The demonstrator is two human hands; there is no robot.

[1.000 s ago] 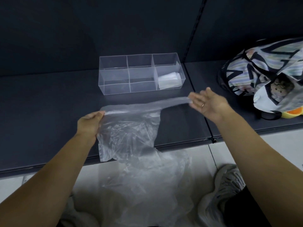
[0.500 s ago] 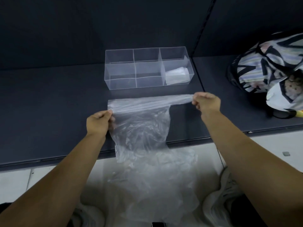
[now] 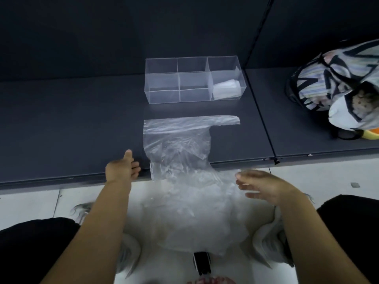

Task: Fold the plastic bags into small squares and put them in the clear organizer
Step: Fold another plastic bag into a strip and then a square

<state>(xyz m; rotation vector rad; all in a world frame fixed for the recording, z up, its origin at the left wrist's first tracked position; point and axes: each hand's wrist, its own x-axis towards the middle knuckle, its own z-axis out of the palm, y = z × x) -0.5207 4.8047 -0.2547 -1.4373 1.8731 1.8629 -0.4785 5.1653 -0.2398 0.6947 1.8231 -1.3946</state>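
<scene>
While left hand and right hand hover unclenched, plastic bag drapes over dark shelf.

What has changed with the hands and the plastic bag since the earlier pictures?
Both hands let go of the plastic bag, which now lies spread on the shelf, its lower part hanging over the front edge. The left hand and right hand drew back toward the person, open. The clear organizer, with a folded bag in its right compartment, stayed.
</scene>
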